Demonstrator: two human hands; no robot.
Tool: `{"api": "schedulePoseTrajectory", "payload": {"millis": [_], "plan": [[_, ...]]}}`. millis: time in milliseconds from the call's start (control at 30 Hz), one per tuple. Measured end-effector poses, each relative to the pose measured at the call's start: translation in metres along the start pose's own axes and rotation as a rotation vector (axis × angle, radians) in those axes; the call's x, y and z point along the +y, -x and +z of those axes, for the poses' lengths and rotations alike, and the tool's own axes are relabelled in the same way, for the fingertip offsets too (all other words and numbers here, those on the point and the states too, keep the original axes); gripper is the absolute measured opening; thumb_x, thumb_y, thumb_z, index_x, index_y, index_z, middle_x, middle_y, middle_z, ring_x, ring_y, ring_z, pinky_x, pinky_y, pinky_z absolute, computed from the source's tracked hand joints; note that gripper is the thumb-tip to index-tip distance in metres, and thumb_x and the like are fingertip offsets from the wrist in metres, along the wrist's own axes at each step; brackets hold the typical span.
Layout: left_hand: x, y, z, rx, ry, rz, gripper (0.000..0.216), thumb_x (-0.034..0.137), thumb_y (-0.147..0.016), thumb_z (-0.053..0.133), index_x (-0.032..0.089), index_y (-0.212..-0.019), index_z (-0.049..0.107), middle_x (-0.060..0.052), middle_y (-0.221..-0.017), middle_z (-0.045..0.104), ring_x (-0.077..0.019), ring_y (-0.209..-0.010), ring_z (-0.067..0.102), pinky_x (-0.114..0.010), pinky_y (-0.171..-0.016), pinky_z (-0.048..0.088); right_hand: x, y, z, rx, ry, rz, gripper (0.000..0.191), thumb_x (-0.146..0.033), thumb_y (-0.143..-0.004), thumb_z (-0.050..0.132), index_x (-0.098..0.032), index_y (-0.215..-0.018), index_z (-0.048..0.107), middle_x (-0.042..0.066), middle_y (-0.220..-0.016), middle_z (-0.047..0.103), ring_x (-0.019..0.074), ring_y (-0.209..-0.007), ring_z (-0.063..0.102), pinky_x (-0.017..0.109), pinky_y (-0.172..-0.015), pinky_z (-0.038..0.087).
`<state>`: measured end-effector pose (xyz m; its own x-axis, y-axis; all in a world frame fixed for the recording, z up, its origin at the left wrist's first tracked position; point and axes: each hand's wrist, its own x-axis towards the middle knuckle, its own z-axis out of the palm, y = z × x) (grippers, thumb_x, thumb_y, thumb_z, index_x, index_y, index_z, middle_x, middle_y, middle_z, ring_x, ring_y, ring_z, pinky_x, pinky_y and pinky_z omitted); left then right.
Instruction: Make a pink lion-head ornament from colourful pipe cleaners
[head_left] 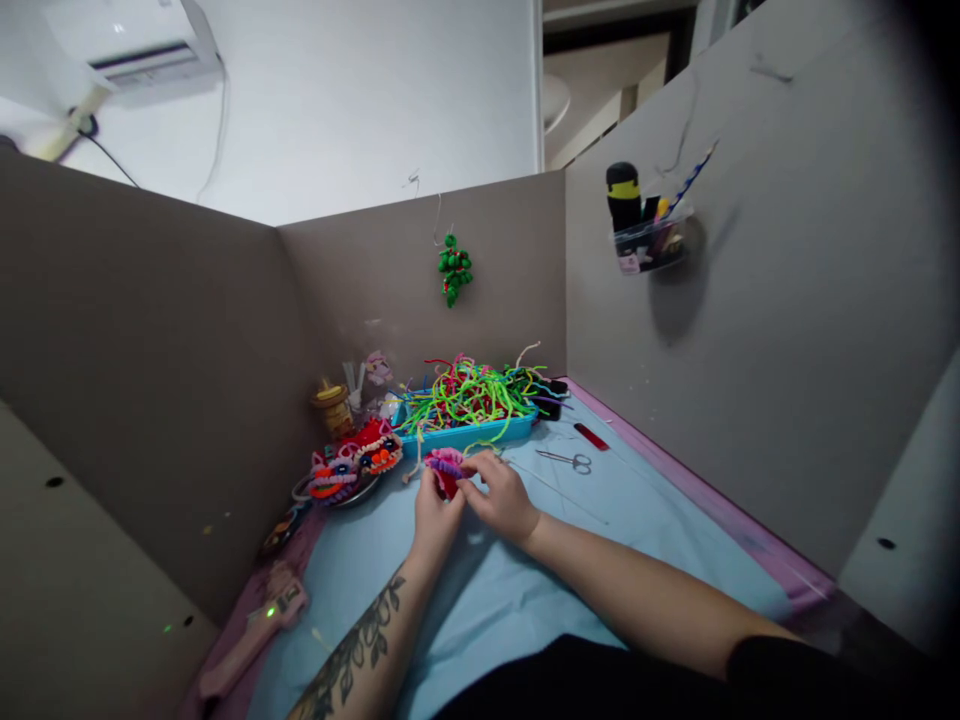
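Between my two hands is a fuzzy pipe-cleaner piece [445, 461] in pink, purple and red, held just above the blue cloth. My left hand [436, 508] grips its lower left side, thumb and fingers closed on it. From the right, my right hand [498, 492] pinches its edge with thumb and forefinger. My fingers hide part of the piece. Right behind it stands a blue tray [472, 434] heaped with loose pipe cleaners [480, 395] in green, red, pink and other colours.
Scissors [564, 459] and a red flat item [591, 437] lie to the right. At left, similar fuzzy pieces [334, 478] rest in a bowl near a lidded jar [332, 408]. A pink glue gun-like tool [259, 630] lies front left. Grey panels [420, 230] surround the table.
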<state>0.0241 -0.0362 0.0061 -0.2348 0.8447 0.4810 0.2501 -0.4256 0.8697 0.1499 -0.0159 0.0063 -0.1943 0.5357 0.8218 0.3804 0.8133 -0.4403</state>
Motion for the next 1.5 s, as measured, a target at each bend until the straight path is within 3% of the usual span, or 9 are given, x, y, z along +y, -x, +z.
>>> {"api": "schedulePoseTrajectory", "payload": {"millis": [133,400,633,767,933,1100,1300,1500], "plan": [[-0.001,0.005,0.001,-0.048,-0.137,0.085,0.013,0.016,-0.068,0.058,0.018,-0.078,0.051,0.004,-0.068,0.049,-0.0111,-0.059,0.042,-0.022,-0.055,0.031,-0.001,0.001,0.002,-0.038,0.053,0.058,0.009,-0.017,-0.078,0.058,-0.020,-0.087,0.057,0.005,-0.085,0.059,0.0195,-0.083,0.055,0.031,-0.075,0.045],[-0.005,0.006,0.002,-0.069,-0.208,0.058,0.014,0.016,-0.069,0.056,0.019,-0.079,0.047,0.005,-0.066,0.047,-0.0104,-0.055,0.039,-0.022,-0.053,0.031,-0.001,-0.002,0.004,-0.069,0.034,0.089,0.010,-0.010,-0.074,0.049,-0.020,-0.075,0.050,0.003,-0.076,0.051,0.0177,-0.075,0.049,0.029,-0.069,0.042],[-0.005,0.003,0.002,-0.170,0.013,0.076,0.016,0.021,-0.075,0.058,0.017,-0.090,0.052,0.000,-0.078,0.054,-0.0124,-0.067,0.051,-0.023,-0.062,0.040,0.007,-0.006,0.000,-0.031,-0.020,0.068,0.013,-0.007,-0.070,0.045,-0.021,-0.070,0.043,0.001,-0.071,0.046,0.0165,-0.071,0.046,0.027,-0.066,0.039],[-0.008,0.002,0.003,-0.156,0.149,0.039,0.025,0.023,-0.076,0.059,0.018,-0.100,0.052,-0.005,-0.095,0.059,-0.0168,-0.085,0.057,-0.028,-0.076,0.044,0.011,-0.005,0.000,-0.012,-0.016,0.059,0.014,-0.007,-0.070,0.045,-0.020,-0.069,0.043,0.000,-0.070,0.046,0.0158,-0.069,0.045,0.026,-0.064,0.038],[-0.007,0.002,0.004,-0.143,0.253,-0.023,0.028,0.022,-0.072,0.064,0.017,-0.098,0.054,-0.005,-0.096,0.061,-0.0175,-0.089,0.058,-0.029,-0.081,0.044,0.013,-0.004,0.001,-0.017,0.017,0.033,0.014,-0.007,-0.072,0.047,-0.021,-0.067,0.046,0.000,-0.070,0.046,0.0162,-0.070,0.046,0.027,-0.066,0.041],[-0.008,-0.001,0.003,-0.094,0.441,-0.149,0.037,0.023,-0.064,0.072,0.017,-0.096,0.056,-0.005,-0.095,0.064,-0.0176,-0.087,0.060,-0.027,-0.078,0.045,0.011,-0.003,0.000,-0.060,0.009,-0.011,0.012,-0.011,-0.081,0.050,-0.020,-0.082,0.058,0.005,-0.082,0.055,0.0189,-0.083,0.053,0.031,-0.077,0.046],[-0.010,-0.006,-0.001,-0.090,0.744,-0.295,0.039,0.020,-0.062,0.077,0.016,-0.097,0.059,-0.004,-0.090,0.066,-0.0147,-0.081,0.062,-0.025,-0.075,0.045,0.007,0.000,0.003,-0.113,0.074,-0.111,0.029,-0.012,-0.085,0.048,-0.019,-0.111,0.058,0.010,-0.095,0.061,0.0217,-0.092,0.054,0.036,-0.082,0.047],[-0.008,-0.006,-0.001,-0.113,0.762,-0.364,0.033,0.022,-0.059,0.079,0.014,-0.088,0.063,-0.003,-0.081,0.066,-0.0126,-0.073,0.061,-0.023,-0.070,0.044,0.008,0.003,0.009,-0.116,0.107,-0.117,0.023,-0.011,-0.085,0.048,-0.019,-0.101,0.062,0.009,-0.093,0.061,0.0214,-0.089,0.055,0.035,-0.081,0.047]]}}
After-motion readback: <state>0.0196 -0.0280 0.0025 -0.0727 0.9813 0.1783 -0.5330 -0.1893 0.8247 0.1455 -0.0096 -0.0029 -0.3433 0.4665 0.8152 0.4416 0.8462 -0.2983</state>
